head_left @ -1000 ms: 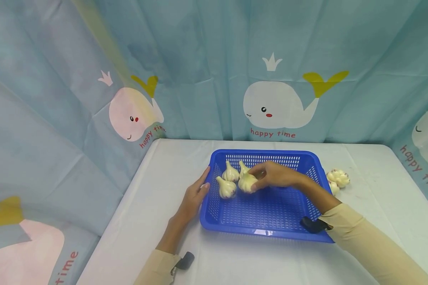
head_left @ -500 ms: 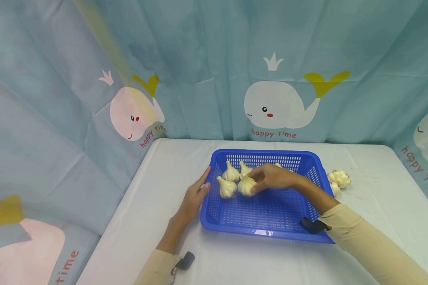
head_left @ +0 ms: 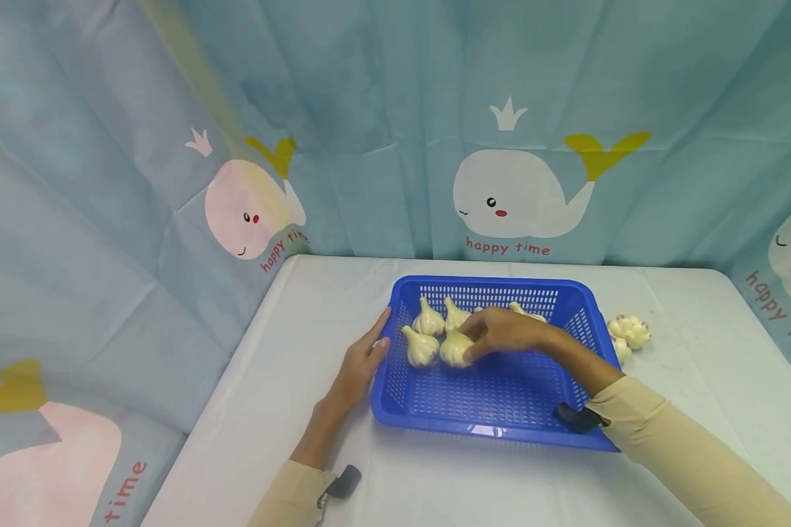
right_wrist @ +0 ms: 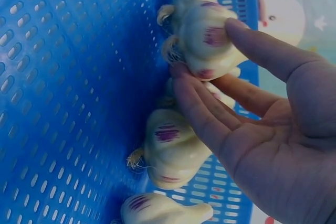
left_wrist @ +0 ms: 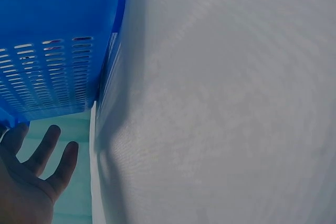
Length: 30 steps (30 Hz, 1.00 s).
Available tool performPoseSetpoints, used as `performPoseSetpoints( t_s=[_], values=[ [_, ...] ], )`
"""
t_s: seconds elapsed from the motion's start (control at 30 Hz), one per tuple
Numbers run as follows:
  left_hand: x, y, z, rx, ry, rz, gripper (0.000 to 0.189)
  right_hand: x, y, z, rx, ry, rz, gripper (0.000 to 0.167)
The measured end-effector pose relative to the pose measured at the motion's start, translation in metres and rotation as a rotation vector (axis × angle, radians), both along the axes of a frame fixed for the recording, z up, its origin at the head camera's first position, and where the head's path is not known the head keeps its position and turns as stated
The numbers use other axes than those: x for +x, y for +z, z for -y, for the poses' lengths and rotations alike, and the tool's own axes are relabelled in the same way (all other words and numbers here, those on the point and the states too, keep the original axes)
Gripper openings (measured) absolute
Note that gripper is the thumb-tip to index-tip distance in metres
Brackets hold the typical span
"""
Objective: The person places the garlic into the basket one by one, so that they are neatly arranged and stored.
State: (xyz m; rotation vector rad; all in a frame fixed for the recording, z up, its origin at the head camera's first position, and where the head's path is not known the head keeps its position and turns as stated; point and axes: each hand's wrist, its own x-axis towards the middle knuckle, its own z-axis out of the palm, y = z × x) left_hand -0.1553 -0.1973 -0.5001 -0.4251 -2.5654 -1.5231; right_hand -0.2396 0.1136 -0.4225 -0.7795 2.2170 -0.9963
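A garlic bulb (head_left: pixel 455 350) is pinched between the thumb and fingers of my right hand (head_left: pixel 509 331), low inside the blue plastic basket (head_left: pixel 494 432). In the right wrist view the held bulb (right_wrist: pixel 207 40) shows purple marks and a root tuft, with the thumb on one side and fingertips on the other. Beside it in the basket are a garlic bulb at the left (head_left: pixel 420 348) and another behind (head_left: pixel 428 319). My left hand (head_left: pixel 356 373) lies along the basket's left side with its fingers extended; the left wrist view shows them spread near the basket wall (left_wrist: pixel 52 77).
Further garlic bulbs lie along the basket's far side, partly behind my right hand, one of them (head_left: pixel 527 313) toward the back right. Outside the right rim, a few garlic bulbs (head_left: pixel 629 333) sit on the white table (head_left: pixel 692 351). A whale-print curtain (head_left: pixel 382 146) hangs behind.
My right hand has sunk slightly with the garlic bulb, and more of the bulbs at the back now show past it. The left hand has stayed at the basket's side.
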Motion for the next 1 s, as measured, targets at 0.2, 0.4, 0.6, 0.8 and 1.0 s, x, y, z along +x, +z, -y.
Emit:
performPoseSetpoints(
  t_s=[0.2,0.4,0.6,0.8,1.0],
  values=[
    [-0.0001,0.0003,-0.0006,-0.004,0.004,0.005,0.055,0.0003,0.0003,0.0013,0.019,-0.006,0.006,0.057],
    [0.0009,0.0020,-0.0012,-0.011,0.008,-0.002,0.055,0.0007,0.0007,0.0034,0.031,-0.017,0.028,0.058],
    [0.0019,0.0037,-0.0016,-0.017,0.014,-0.004,0.055,0.0005,-0.0026,0.0057,0.030,-0.010,0.021,0.060],
    [0.0018,0.0032,-0.0012,-0.019,0.016,0.014,0.055,-0.0003,-0.0051,0.0073,0.065,0.008,-0.020,0.052],
    [0.0016,0.0028,-0.0006,-0.013,0.007,0.022,0.055,0.0011,-0.0042,0.0083,0.080,0.022,-0.047,0.048]
  ],
)
